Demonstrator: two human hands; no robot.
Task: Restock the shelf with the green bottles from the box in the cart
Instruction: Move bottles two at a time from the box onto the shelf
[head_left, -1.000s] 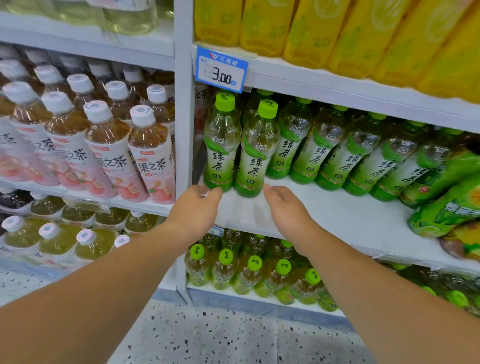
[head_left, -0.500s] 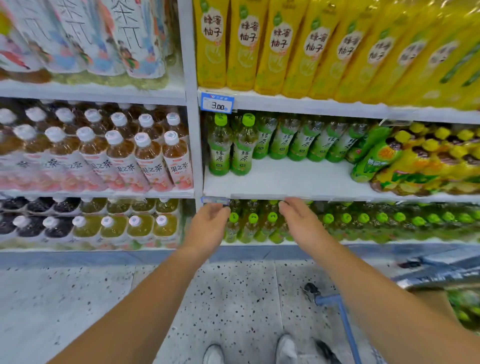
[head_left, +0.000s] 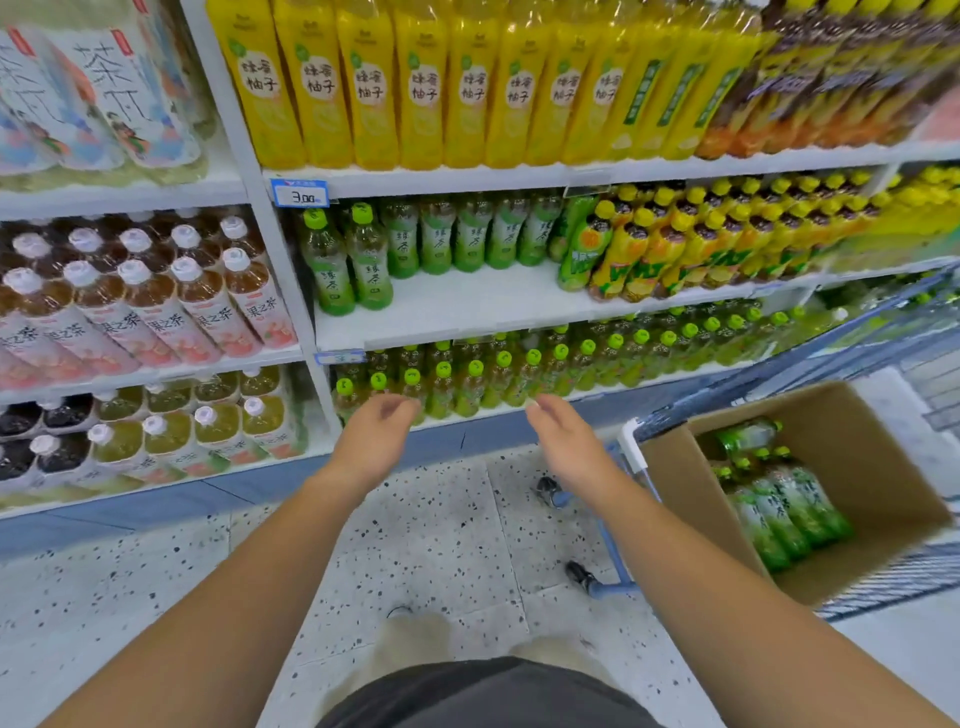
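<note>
The left hand (head_left: 376, 436) and right hand (head_left: 566, 441) hang loosely open and empty before the shelf (head_left: 493, 306), whose front is partly bare. The step looks like fetching more. That calls for reaching down right to the green bottles (head_left: 784, 514), which lie in the box (head_left: 670, 483) in the cart (head_left: 883, 582), apart from the right hand.

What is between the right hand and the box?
Only the cart's rim lies between the right hand and the box, as the head view shows.

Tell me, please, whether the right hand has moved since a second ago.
Yes. The right hand has dropped away from the front edge of the green-tea shelf, which it touched earlier, and now hangs open before the lower bottles.
</note>
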